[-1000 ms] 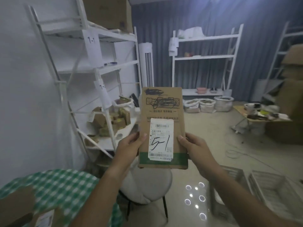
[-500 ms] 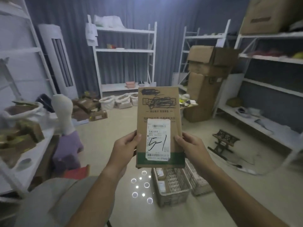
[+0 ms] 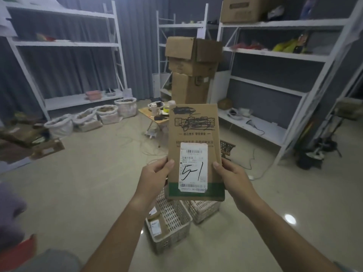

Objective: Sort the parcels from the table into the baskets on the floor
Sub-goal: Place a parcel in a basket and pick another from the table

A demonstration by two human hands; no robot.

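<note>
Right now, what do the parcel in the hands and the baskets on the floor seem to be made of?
The parcel, gripped by the left hand and the right hand, looks like matte brown cardboard with a green band and a white paper label. The near basket and the far basket look like pale molded plastic, judging by their regular slotted walls, though dim light leaves this open.

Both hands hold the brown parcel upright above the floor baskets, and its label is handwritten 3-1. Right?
Not quite. The head view shows the label handwritten 5-1, not 3-1. Otherwise right: left hand and right hand hold the parcel upright above the baskets.
</note>
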